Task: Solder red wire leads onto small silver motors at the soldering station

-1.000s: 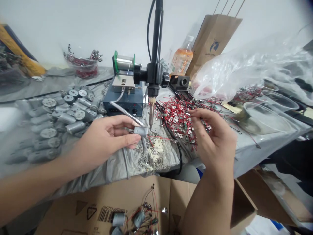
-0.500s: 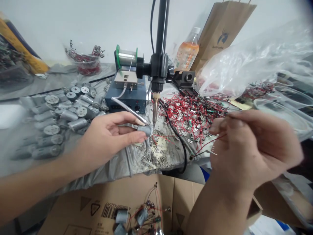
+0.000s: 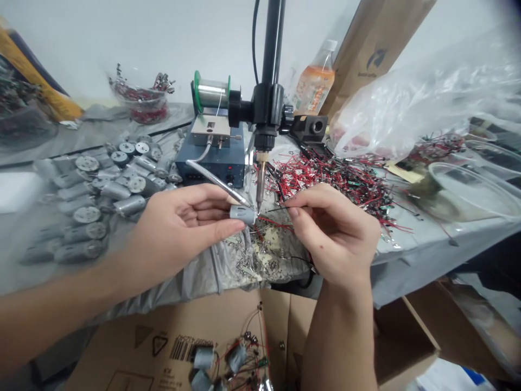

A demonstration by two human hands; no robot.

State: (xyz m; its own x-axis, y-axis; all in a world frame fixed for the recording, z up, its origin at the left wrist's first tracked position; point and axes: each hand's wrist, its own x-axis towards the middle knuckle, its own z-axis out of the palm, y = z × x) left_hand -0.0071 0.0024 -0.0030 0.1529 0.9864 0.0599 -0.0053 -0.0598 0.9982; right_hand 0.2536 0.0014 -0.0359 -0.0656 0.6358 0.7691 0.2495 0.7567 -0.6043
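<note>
So the whole back half is taken up by a table (image 3: 427,255) that's covered in wrinkled grey plastic. Below its front edge a cardboard box (image 3: 134,315) is placed, with a few wired motors (image 3: 203,357) dumped in it. At the back right, a brown paper bag (image 3: 382,38) is partly blocked by a crumpled clear plastic bag (image 3: 439,103). Mid-table, a blue soldering station (image 3: 222,168) is topped by a green-flanged solder spool (image 3: 214,95), and just right of it a soldering iron (image 3: 260,179) is held tip-down by a black stand (image 3: 274,54).

Off to the left, loose grey motors (image 3: 116,190) are piled up; on the right, a tangle of red and black wires (image 3: 337,179) is heaped. An orange drink bottle (image 3: 315,89) is parked behind that.

Hands: the left hand (image 3: 179,222) is half curled, and a small motor (image 3: 242,213) is gripped between thumb and fingers, right by the iron's tip (whether they're touching can't be told). The right hand (image 3: 334,233) is loosely curled, with a thin black wire (image 3: 277,209) pinched at the fingertips and aimed at the motor's end. Whether the red wire (image 3: 272,220) just below is pinched too can't be made out.
</note>
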